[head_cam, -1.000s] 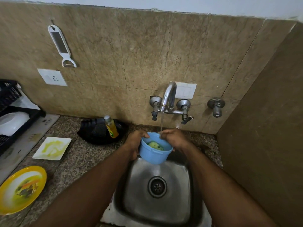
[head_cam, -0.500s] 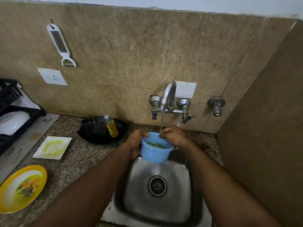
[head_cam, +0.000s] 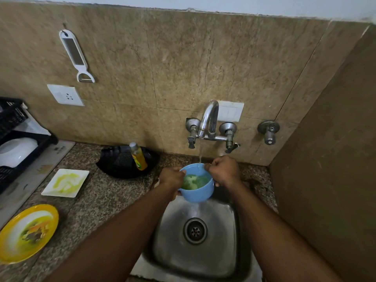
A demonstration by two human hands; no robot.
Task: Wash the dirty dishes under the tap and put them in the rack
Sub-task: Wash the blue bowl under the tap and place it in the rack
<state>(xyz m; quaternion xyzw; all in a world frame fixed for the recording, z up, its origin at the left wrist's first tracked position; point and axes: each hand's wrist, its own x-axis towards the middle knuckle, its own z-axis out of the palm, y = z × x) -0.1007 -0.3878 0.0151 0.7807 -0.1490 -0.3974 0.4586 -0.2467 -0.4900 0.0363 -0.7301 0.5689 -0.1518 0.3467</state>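
A light blue bowl [head_cam: 200, 193] with green soapy residue inside is held tilted above the steel sink [head_cam: 225, 253], under the running tap [head_cam: 208, 119]. My left hand [head_cam: 171, 178] grips the bowl's left rim and my right hand [head_cam: 222, 169] grips its right rim. Water streams from the spout onto the bowl's far rim. A dirty square white plate [head_cam: 66, 182] and a dirty yellow plate [head_cam: 27, 233] lie on the counter to the left. The black dish rack [head_cam: 43, 142] at the far left holds a white bowl [head_cam: 17, 151].
A yellow soap bottle [head_cam: 138, 156] stands in a black tray [head_cam: 118, 162] against the wall. A peeler [head_cam: 75, 55] hangs above a wall socket [head_cam: 65, 95]. A side wall [head_cam: 335, 159] closes in on the right of the sink.
The bowl has tipped a little more toward me, showing more of the green suds inside. Both hands stay on its rim under the stream.
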